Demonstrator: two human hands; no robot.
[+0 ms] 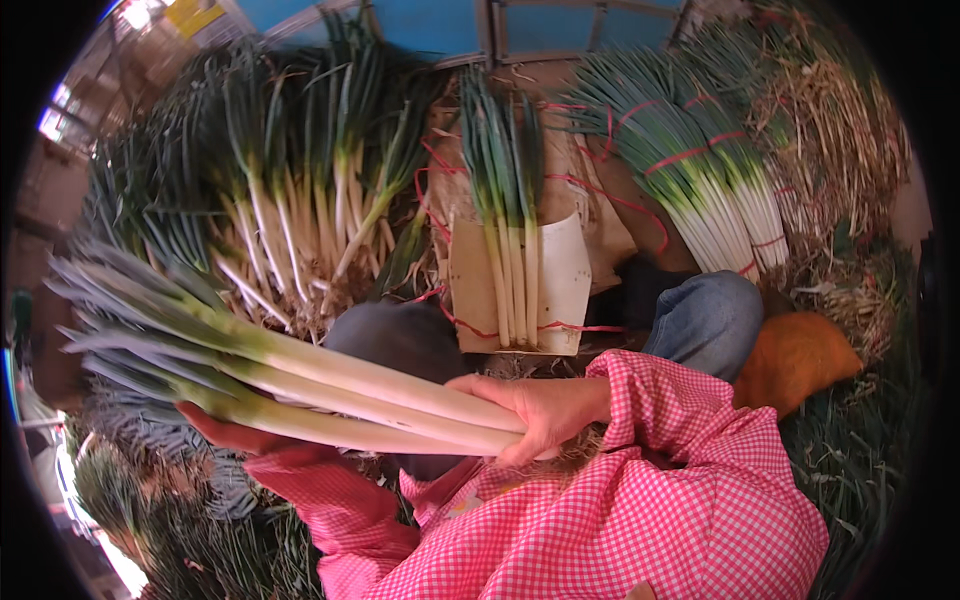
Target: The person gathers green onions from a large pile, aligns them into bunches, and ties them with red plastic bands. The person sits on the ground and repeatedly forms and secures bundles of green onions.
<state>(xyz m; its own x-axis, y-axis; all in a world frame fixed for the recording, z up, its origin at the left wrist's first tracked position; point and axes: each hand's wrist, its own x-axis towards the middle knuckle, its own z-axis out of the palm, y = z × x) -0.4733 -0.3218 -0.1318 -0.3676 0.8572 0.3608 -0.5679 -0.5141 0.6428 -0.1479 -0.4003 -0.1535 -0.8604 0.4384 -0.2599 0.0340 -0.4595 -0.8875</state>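
Note:
A handful of thick long green onions (352, 375) lies slantwise across my lap, white stalks to the right and leaves to the left. My right hand (551, 409) grips the stalks near their root ends, and the hairy roots (577, 454) hang below it. Under the green part, my left hand (236, 433) supports the handful; some of its fingers are hidden. Straight in front of me, several green onions (514, 262) rest side by side on a pale board (562, 277), roots towards me. Red twine (615, 199) runs beneath and beside the board.
A large heap of loose, soil-rooted green onions (300, 202) stands at the left. On the right lie bundles (697, 172) tied with red twine, beside dry trimmings (832, 127). An orange object (799, 360) sits by my right knee. Blue panels (431, 26) bound the far side.

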